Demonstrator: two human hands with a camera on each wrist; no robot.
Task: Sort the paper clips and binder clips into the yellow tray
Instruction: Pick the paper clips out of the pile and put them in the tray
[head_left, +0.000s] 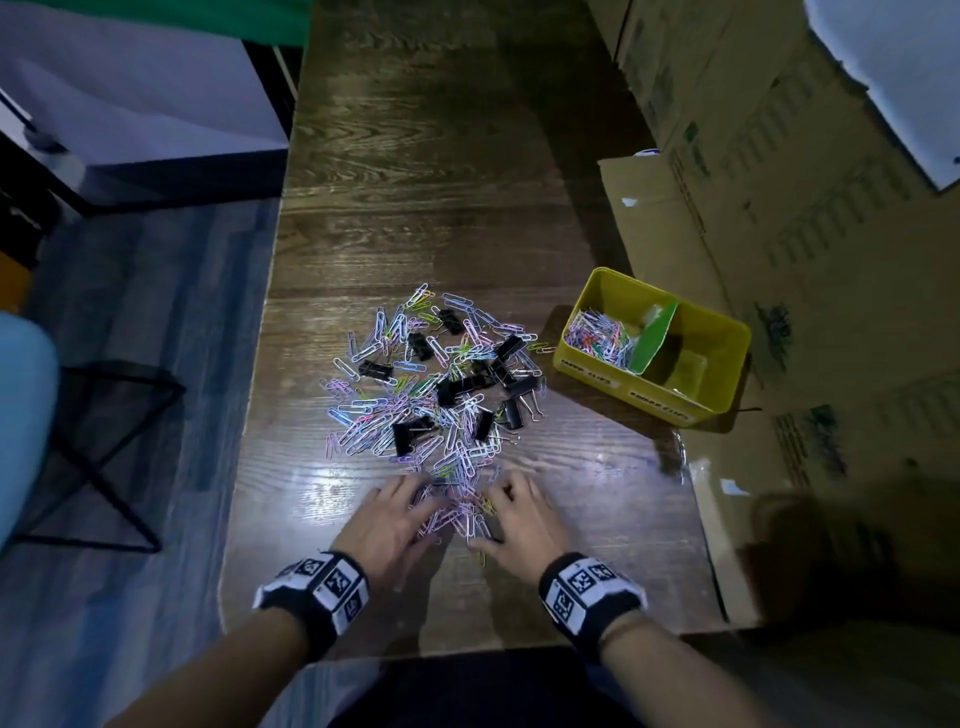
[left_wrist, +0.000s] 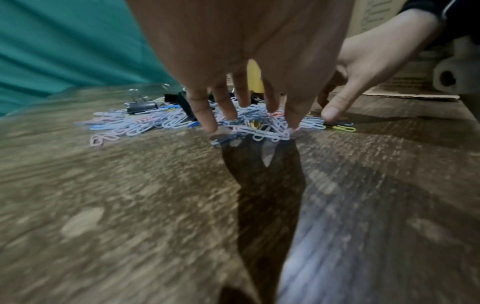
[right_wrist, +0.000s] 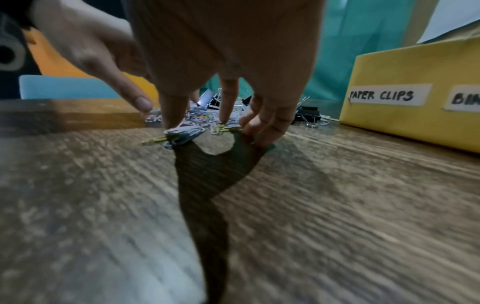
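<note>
The yellow tray carried two white labels on its near wall. The right wrist view read one as "PAPER CLIPS"; the second was cut off at the frame edge after "BI". From the head view the same labels were only smears. The tray sat right of the pile on the wooden table, against cardboard boxes. A green divider split it: paper clips in the left compartment, the right one apparently bare (dim, hard to judge).

The paper clips lay in a loose pastel heap mid-table, black binder clips scattered through it.

The left hand and right hand were down at the near edge of the heap, side by side, a small bunch of clips between them. The left wrist view showed the left fingers spread, straight, tips pressed on clips. The right wrist view showed the right fingers likewise pointing down, the outer ones a little bent, tips touching clips and table; neither hand gripped anything.

Only the head view showed a black wire stand on the floor to the left.
</note>
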